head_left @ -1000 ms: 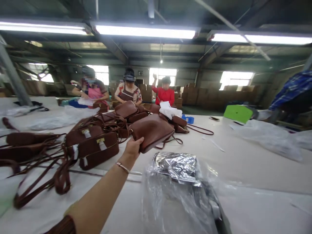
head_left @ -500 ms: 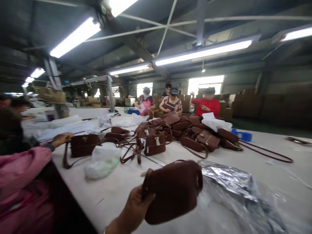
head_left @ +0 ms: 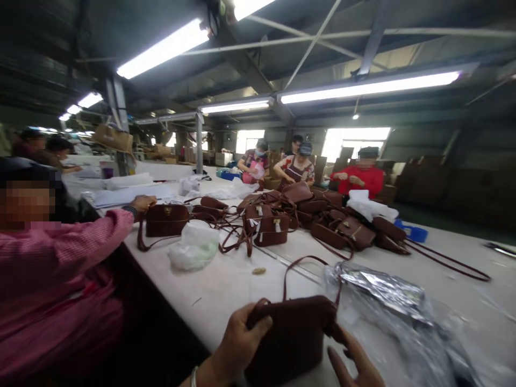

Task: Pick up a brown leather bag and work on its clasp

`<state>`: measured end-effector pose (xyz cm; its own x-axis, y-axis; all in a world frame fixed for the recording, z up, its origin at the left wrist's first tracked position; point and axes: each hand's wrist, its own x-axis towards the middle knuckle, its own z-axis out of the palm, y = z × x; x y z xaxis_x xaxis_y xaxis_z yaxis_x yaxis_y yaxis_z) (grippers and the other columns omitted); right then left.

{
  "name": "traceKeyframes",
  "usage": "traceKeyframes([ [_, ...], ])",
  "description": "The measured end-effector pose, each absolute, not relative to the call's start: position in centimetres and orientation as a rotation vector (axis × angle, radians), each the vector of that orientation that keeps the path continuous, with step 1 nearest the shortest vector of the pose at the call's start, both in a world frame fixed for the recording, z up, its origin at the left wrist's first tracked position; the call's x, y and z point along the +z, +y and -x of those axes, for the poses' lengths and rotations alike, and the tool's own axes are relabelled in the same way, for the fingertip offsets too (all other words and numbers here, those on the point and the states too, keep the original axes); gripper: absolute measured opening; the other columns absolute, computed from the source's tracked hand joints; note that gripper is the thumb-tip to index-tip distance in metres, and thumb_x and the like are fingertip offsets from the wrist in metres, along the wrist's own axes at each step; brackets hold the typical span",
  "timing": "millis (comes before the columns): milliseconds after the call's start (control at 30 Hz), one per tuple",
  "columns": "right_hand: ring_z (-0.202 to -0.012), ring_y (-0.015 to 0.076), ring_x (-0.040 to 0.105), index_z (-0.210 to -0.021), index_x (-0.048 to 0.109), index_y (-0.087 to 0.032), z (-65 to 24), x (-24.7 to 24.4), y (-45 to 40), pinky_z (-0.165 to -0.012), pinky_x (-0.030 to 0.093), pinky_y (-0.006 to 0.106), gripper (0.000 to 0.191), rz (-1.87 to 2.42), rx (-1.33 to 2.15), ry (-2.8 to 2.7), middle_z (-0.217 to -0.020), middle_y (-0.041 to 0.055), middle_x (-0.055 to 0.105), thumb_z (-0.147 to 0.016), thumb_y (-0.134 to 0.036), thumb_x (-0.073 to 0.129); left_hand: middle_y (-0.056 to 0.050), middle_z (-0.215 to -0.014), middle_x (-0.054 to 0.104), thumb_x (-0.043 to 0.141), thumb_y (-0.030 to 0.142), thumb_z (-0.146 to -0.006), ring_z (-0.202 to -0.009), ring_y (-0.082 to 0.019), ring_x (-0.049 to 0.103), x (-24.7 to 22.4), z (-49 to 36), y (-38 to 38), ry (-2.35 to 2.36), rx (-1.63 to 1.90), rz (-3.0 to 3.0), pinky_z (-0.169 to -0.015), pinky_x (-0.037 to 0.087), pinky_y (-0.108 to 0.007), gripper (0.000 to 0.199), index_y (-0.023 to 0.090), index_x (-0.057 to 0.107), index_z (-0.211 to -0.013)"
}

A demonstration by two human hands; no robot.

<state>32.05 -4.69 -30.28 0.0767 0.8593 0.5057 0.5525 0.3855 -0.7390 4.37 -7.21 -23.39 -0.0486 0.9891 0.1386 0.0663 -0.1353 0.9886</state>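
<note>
1. Fingers of the left hand (head_left: pixel 242 344) curled over the upper left corner of a brown handbag (head_left: pixel 292 338), thumb across its front, gripping it at lower centre of the frame.
2. Right hand (head_left: pixel 355 363) open at the bag's lower right edge, fingers spread and touching or just beside it; cannot tell which.
3. Bag held upright just above the white table (head_left: pixel 226 285): dark brown, smooth, rounded upper corners, thin strap (head_left: pixel 300 269) looping up from its top.
4. Crinkled clear plastic bag (head_left: pixel 403 317) just right of the handbag, silvery sheet inside it; contents otherwise unclear.
5. Small clear bag (head_left: pixel 193 247) with something pale green inside, left of centre on the table.
6. Heap of matching brown bags (head_left: pixel 306 215) with tangled straps mid-frame, white paper on top.
7. Blue tray (head_left: pixel 413 233) beyond the heap, contents hidden.
8. Person in a pink sleeve (head_left: pixel 80 242) at left, hand on another brown bag (head_left: pixel 166 219).
9. Other workers (head_left: pixel 298 166) at the table's far end, upper centre.
</note>
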Motion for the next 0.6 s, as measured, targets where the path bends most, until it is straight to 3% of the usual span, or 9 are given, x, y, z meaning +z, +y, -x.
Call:
traceKeyframes([
  [167, -0.095, 0.0228, 0.066, -0.134, 0.052, -0.022, -30.4, -26.8, -5.4, -0.084, 0.054, 0.037, 0.051, 1.316, 0.528, -1.597, -0.104, 0.0064, 0.071, -0.084, -0.032, 0.059, -0.007, -0.108, 0.074, 0.071, 0.048, -0.075, -0.105, -0.027, 0.066, -23.3, -3.0, -6.8, 1.229, 1.422, -1.12, -0.097, 0.051, -0.037, 0.046, 0.019, 0.07, -0.11],
  [333, -0.089, 0.0198, 0.063, -0.101, 0.068, -0.02, -29.3, -26.2, -5.5, -0.08, 0.05, 0.032, 0.022, 1.292, 0.559, -1.615, -0.096, 0.0043, 0.068, -0.08, -0.021, 0.061, -0.004, -0.114, 0.073, 0.077, 0.042, -0.071, -0.111, -0.023, 0.064, -23.8, -1.3, -6.0, 1.155, 1.442, -1.083, -0.097, 0.05, -0.027, 0.043, 0.022, 0.072, -0.109],
  [467, -0.083, 0.0189, 0.062, -0.093, 0.069, -0.019, -29.1, -26.6, -5.5, -0.075, 0.047, 0.031, 0.017, 1.344, 0.596, -1.541, -0.09, 0.0033, 0.069, -0.078, -0.019, 0.061, -0.002, -0.084, 0.076, 0.081, 0.036, -0.064, -0.083, -0.017, 0.069, -23.0, -1.6, -5.6, 1.165, 1.537, -0.727, -0.073, 0.056, -0.019, 0.034, 0.019, 0.074, -0.093],
  [600, -0.073, 0.0173, 0.06, -0.084, 0.067, -0.017, -29.4, -26.3, -5.6, -0.072, 0.049, 0.03, 0.009, 1.332, 0.66, -1.443, -0.078, 0.0024, 0.068, -0.079, -0.022, 0.06, 0.003, -0.061, 0.064, 0.075, 0.025, -0.064, -0.057, -0.01, 0.06, -21.7, -2.0, -5.0, 1.121, 1.613, -0.482, -0.055, 0.052, -0.018, 0.015, 0.017, 0.066, -0.074],
])
